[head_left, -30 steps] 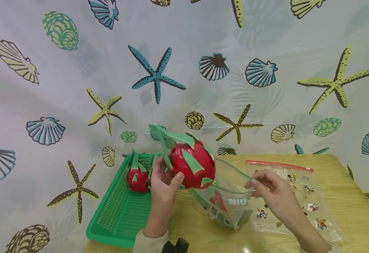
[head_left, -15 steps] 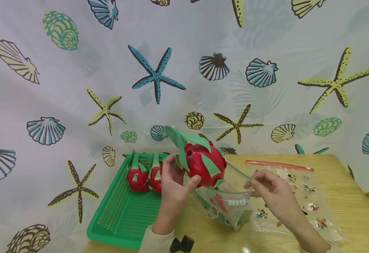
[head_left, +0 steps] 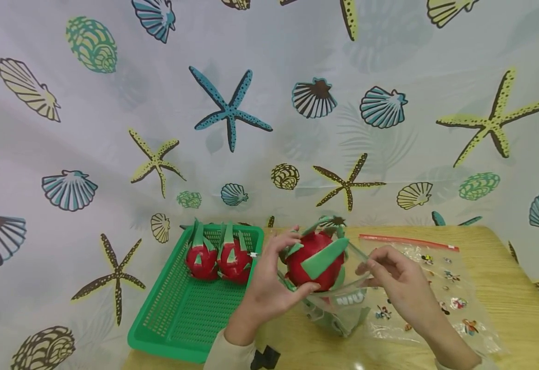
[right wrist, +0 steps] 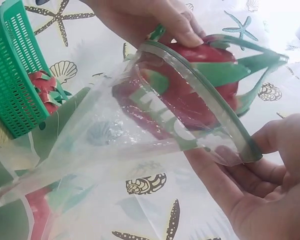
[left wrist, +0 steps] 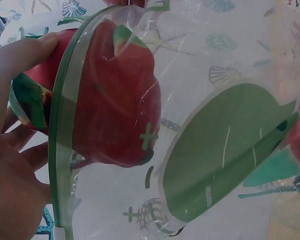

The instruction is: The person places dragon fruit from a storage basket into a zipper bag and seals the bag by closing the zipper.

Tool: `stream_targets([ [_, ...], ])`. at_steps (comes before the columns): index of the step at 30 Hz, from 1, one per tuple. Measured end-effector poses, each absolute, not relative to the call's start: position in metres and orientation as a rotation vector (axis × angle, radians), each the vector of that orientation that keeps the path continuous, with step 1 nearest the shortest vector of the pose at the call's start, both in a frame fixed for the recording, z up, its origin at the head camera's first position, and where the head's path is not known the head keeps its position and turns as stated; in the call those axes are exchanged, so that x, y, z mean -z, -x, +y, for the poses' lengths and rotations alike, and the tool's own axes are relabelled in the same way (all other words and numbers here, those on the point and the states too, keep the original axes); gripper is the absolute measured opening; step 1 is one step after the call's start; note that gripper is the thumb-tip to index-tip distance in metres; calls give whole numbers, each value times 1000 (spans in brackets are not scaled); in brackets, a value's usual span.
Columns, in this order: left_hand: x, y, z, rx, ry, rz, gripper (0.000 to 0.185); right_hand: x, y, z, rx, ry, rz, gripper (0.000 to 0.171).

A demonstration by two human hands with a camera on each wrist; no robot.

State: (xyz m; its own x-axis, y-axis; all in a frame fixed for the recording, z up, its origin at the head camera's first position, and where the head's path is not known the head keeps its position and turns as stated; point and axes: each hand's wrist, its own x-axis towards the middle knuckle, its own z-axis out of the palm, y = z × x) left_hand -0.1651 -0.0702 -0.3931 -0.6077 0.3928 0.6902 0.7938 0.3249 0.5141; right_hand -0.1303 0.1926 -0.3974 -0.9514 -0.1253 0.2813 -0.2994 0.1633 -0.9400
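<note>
My left hand [head_left: 269, 288] grips a red toy dragon fruit [head_left: 314, 261] with green leaves, which sits partly inside the open mouth of a clear zip bag [head_left: 338, 303]. In the left wrist view the fruit [left wrist: 115, 100] shows behind the bag's green rim [left wrist: 60, 165], with my fingers [left wrist: 20, 55] round it. My right hand [head_left: 396, 282] pinches the bag's rim on the right side and holds the mouth wide. The right wrist view shows the fruit [right wrist: 190, 95] in the bag's mouth [right wrist: 200, 100] and my right hand's fingers [right wrist: 260, 185] at the rim.
A green plastic basket [head_left: 181, 318] at the left holds two more dragon fruits [head_left: 218, 259]. A second zip bag [head_left: 431, 277] with small printed figures lies flat on the wooden table [head_left: 519, 303] to the right. A shell-patterned curtain [head_left: 227, 113] hangs behind.
My left hand has carried the dragon fruit right and down from above the basket's edge into the bag's mouth. My right hand has kept its hold on the rim.
</note>
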Motion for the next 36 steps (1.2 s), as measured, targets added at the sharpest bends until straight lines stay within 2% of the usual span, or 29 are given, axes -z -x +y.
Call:
stream_targets([
  [13,404,167,-74,647,1113,-2274,80,400,130,189,-1852,-376,-2296,17],
  [27,417,166,-78,498,1062,-2388,80,401,128,188,-1813,-363,-2262,16],
  [36,423,165,-79,652,1101,-2485,72,402,126,188,-1801,-355,-2254,16],
])
